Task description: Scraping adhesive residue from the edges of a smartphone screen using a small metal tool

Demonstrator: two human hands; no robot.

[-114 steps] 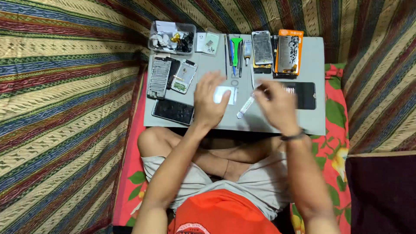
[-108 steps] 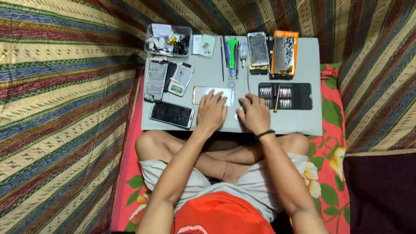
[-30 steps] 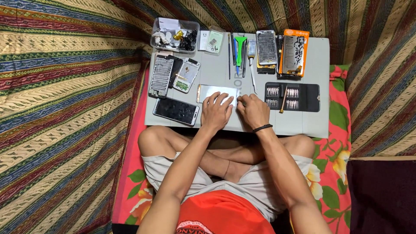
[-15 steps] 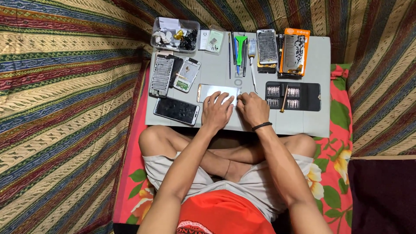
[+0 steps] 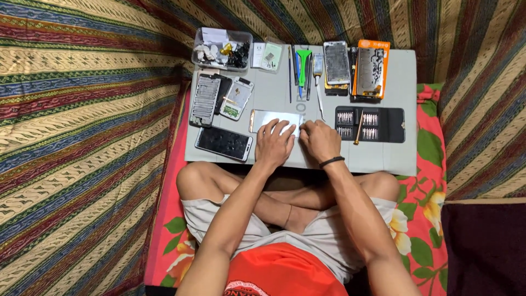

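Head view: phone (image 5: 271,118) lies under both hands' fingertips.

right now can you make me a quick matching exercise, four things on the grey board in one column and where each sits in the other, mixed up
Things:
1. clear parts box
2. black screwdriver bit case
3. dark phone with cracked screen
4. pale phone panel

Places:
A. near left corner of the grey board
B. far left corner of the board
C. under the fingers of the left hand, beside the right hand
D. right of both hands, with a yellow-handled driver lying on it

Pairs: 1-B, 2-D, 3-A, 4-C
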